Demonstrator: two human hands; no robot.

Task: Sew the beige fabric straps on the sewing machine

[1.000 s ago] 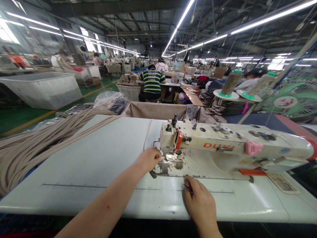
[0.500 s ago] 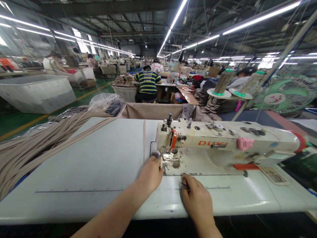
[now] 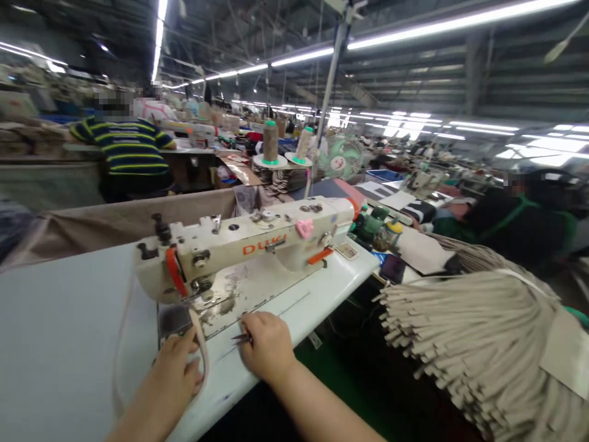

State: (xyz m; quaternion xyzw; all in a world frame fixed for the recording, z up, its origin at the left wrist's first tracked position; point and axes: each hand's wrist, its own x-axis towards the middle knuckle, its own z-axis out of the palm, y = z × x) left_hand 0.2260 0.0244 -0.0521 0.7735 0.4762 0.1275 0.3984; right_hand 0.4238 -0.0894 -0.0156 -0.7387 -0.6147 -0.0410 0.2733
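A white sewing machine (image 3: 239, 245) stands on the pale table, with a narrow beige fabric strip (image 3: 203, 353) running from under its presser foot. My left hand (image 3: 170, 374) is just in front of the needle area, its fingers bent and closed against this strip. Part of the strip passes out of sight behind that hand. To the right, near the table's front edge, my right hand (image 3: 269, 344) is closed around thread snips (image 3: 242, 338). Their dark tips point left, while the handles are hidden in the palm.
A thick bundle of beige strips (image 3: 460, 337) hangs at the right, past the table edge. Thread cones (image 3: 270, 144) and a green fan (image 3: 340, 156) stand behind the machine. A cloth-lined bin (image 3: 110, 215) lies beyond the table. A co-worker in a striped shirt (image 3: 133, 150) sits ahead.
My view has swung to the right, bringing the hanging strip bundle into sight. My left hand has come back from the needle, and the strip now shows beside it. The right hand still holds the snips.
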